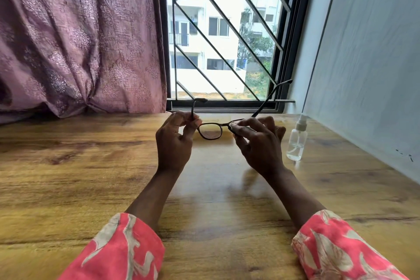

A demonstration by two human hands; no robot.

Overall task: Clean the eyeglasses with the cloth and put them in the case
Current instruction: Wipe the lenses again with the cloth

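Eyeglasses held up over the far middle of the table, temples unfolded and pointing away toward the window, likely so the lenses face the person for wiping: left hand pinches the left hinge end, right hand has fingers curled on the right lens, seemingly with a grey cloth pinched over it, hard to tell. Count: one pair of glasses, one clear spray bottle standing just right of the hands, probably handy for lens fluid, two hands, two pink sleeves; no case visible.
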